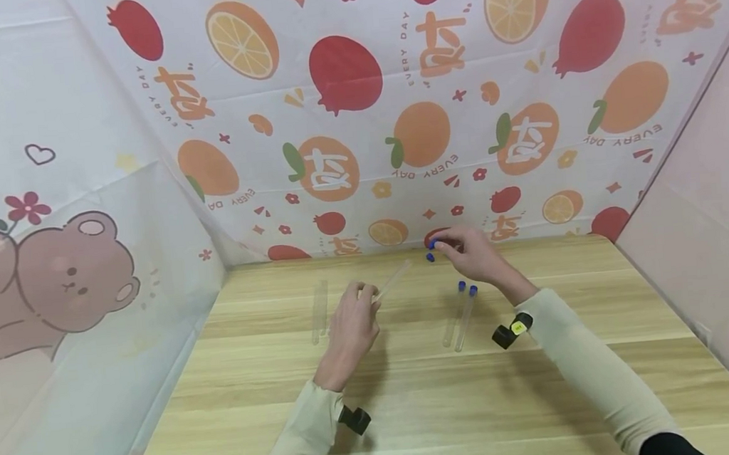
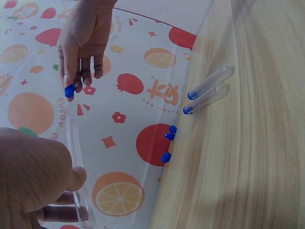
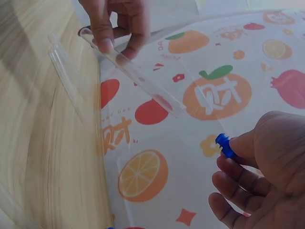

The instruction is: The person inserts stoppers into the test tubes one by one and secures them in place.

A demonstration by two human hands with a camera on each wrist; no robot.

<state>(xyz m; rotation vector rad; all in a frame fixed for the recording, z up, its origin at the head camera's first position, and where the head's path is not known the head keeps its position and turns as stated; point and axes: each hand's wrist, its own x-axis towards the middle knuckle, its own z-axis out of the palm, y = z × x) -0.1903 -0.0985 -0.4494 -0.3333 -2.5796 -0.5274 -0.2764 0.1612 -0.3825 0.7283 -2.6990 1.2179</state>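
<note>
My left hand [image 1: 350, 325] grips a clear test tube [image 3: 143, 81] near its closed end, thumb on one side and fingers on the other. The tube slants up, and its uncapped end points toward my right hand [image 1: 474, 254]. Between thumb and index finger, my right hand pinches a small blue stopper [image 3: 226, 145]; its other fingers are loosely bent. In the left wrist view a gap separates the stopper from the tube's end. Loose blue stoppers [image 2: 166, 157] lie near the table's back edge, below the right hand in the head view.
Two test tubes with blue stoppers [image 1: 462, 287] lie side by side on the wooden table [image 1: 430, 408], right of centre. More clear tubes [image 1: 316, 317] without stoppers lie left of my left hand. A fruit-print cloth [image 1: 358, 149] hangs behind the table's back edge.
</note>
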